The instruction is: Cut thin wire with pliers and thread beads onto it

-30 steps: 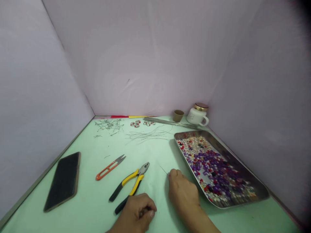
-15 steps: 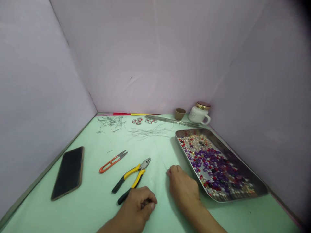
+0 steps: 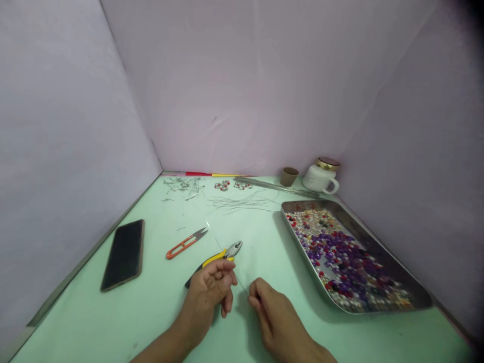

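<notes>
My right hand is closed, with thumb and forefinger pinching one end of a thin wire. From there the wire slants up and to the left, passing the fingertips of my left hand towards the pliers. The fingers of my left hand are curled in towards the thumb; what lies between them is hidden. Partly covered by that hand, the yellow-and-black pliers lie with jaws pointing away. Orange thread snips rest to their left.
A metal tray of mixed beads stands at right. A phone lies at left. Farther back are cut wires, a wire tangle, beaded pieces, a wire bundle, a brown cup and a lidded mug.
My right hand has moved down and left, closer to my left hand, bringing the wire across. My left hand has risen over the pliers and turned. The view has shifted slightly.
</notes>
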`<state>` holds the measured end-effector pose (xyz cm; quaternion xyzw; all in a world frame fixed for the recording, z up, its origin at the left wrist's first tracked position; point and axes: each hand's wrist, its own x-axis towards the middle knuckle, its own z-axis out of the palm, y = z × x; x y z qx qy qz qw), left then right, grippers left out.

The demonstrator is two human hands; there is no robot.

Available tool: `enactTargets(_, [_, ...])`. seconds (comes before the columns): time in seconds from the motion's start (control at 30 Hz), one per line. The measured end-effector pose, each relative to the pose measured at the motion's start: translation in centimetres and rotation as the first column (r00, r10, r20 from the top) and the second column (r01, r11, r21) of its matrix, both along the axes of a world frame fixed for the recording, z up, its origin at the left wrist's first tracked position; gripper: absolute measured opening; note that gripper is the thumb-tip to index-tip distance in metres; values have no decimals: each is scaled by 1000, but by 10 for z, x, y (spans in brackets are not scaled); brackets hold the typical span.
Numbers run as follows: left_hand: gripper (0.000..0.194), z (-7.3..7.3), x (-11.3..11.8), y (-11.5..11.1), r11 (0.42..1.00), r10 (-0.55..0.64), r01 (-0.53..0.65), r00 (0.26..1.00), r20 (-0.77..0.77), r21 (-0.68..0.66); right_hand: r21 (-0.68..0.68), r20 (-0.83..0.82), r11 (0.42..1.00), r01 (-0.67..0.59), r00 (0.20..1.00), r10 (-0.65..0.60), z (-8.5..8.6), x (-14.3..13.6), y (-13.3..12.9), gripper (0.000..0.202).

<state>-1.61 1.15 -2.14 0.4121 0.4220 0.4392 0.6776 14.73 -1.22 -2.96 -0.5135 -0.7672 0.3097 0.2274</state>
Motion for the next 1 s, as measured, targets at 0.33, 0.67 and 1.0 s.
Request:
enactTargets(0.33, [20, 8, 2, -9, 992, -85, 80, 995, -55, -93, -523, -609, 831, -190, 766, -208, -2, -11, 1, 39])
enactTargets(0.67, [23, 5, 4, -9, 983, -39, 9, 987, -156, -183, -643, -609, 737, -209, 723, -326, -9, -4, 3, 38])
enactTargets(1.0, [27, 15, -12, 8, 975, 131, -148, 985, -109, -166, -668, -674, 664, -336, 651, -348, -11, 5, 10, 35])
